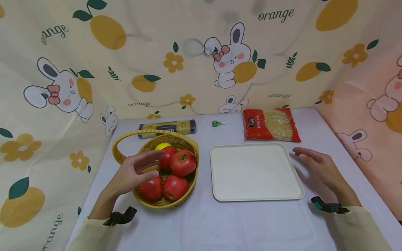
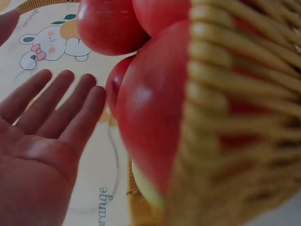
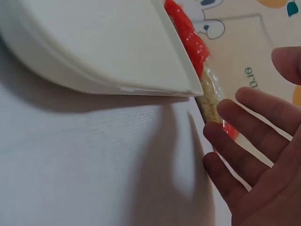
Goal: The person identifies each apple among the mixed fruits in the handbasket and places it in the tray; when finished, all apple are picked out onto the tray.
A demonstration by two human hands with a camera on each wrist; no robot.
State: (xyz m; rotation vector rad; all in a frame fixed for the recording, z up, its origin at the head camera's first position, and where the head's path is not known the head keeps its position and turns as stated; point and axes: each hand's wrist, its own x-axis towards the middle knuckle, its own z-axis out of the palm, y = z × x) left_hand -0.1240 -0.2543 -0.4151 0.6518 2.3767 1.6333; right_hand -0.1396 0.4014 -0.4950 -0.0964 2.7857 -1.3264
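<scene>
My left hand hovers over the left side of a wicker basket, fingers extended and nothing held. Several red apples fill the basket, and a yellow fruit shows behind them. Part of a tan item under the hand is mostly hidden. In the left wrist view the straight fingers are beside the apples. On the other side, my right hand is held in the air just right of a white rectangular tray. Its fingers are spread and hold nothing.
Behind the tray lies a red bag of pale dry food. A small green-and-red lollipop is to its left. A yellow-and-dark rolled package lies behind the basket, whose tall handle arches over its back left. Patterned cloth walls the table.
</scene>
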